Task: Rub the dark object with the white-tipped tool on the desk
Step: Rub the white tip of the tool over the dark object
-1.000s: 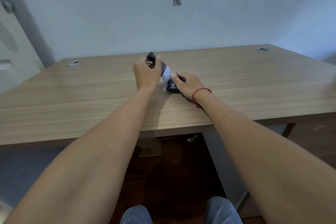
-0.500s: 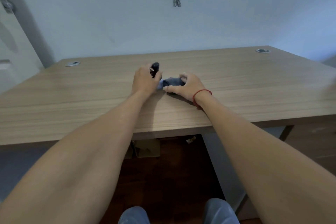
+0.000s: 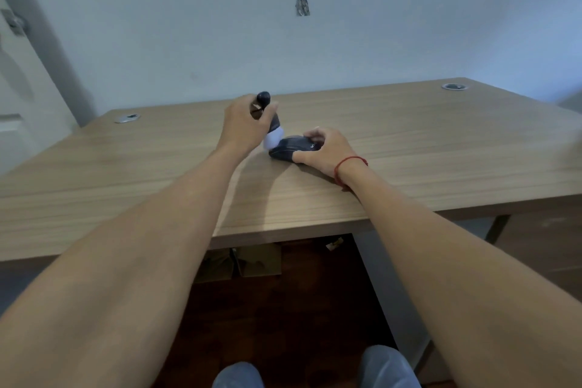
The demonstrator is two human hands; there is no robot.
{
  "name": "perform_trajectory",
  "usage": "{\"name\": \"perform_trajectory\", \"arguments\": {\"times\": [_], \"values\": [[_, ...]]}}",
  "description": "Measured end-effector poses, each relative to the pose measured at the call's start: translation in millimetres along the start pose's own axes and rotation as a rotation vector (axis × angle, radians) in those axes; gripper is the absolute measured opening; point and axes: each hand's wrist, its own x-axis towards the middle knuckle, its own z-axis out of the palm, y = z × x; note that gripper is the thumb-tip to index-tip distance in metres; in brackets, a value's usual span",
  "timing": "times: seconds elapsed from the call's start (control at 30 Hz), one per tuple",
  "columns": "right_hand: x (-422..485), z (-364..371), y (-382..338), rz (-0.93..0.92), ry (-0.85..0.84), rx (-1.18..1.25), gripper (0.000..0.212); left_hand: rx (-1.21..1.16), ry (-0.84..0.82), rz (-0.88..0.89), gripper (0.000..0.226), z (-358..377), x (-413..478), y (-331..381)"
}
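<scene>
A dark rounded object, shaped like a computer mouse with pale lettering, lies on the wooden desk near its middle. My right hand, with a red string at the wrist, grips it from the right and near side. My left hand is closed around the dark handle of the white-tipped tool. The tool is tilted, its black knob up and to the left. Its white tip points down to the right and touches the dark object's left end.
Two round metal cable grommets sit in the desk's back corners, one on the left and one on the right. A pale wall stands behind the desk. Below the front edge are a cardboard box, dark floor and my knees.
The tool has tipped up from a low, flat angle half a second ago, and its white tip shows again against the dark object's left end. My right hand stays on the object.
</scene>
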Motion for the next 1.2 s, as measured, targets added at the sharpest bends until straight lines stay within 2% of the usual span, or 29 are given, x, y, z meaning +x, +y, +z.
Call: {"name": "perform_trajectory", "arguments": {"times": [0.07,0.13,0.23,0.33,0.4,0.57,0.73,0.83,1.0,1.07,1.13,1.2], "values": [[-3,-2,-2,-0.008,-0.033,-0.012,0.055,-0.121,0.052,-0.013,0.026,2,-1,7],[-5,-4,-4,-0.009,-0.059,-0.011,0.057,-0.023,-0.010,-0.039,0.020,9,-5,1],[-8,-6,-7,0.001,-0.078,-0.005,0.060,0.158,-0.082,-0.073,0.031,6,-5,-10],[-8,-7,-9,0.003,-0.077,0.004,0.064,0.061,-0.121,0.012,0.020,4,5,10],[-9,-6,-8,-0.006,-0.075,0.008,0.066,-0.002,-0.123,0.015,0.020,7,6,16],[-10,-5,-7,-0.005,-0.081,0.006,0.061,0.304,-0.224,-0.092,0.034,1,4,-11],[-10,-8,-9,0.006,-0.123,-0.008,0.061,-0.033,-0.117,-0.096,0.029,-1,1,-4],[-11,-8,-9,0.004,-0.109,-0.005,0.056,-0.057,-0.159,-0.143,0.033,-3,-1,-8],[-6,-4,-8,0.028,0.011,-0.011,0.047,-0.144,-0.251,-0.173,0.027,-6,-1,-3],[-5,-2,-9,0.065,0.035,-0.069,0.056,-0.159,-0.170,-0.154,0.031,-3,-4,-3],[-8,-1,-13,0.083,0.017,-0.194,0.077,-0.213,-0.049,-0.160,0.033,0,-5,-1],[-11,0,-14,0.067,-0.013,-0.300,0.083,-0.290,0.019,-0.179,0.028,7,-5,2]]}}
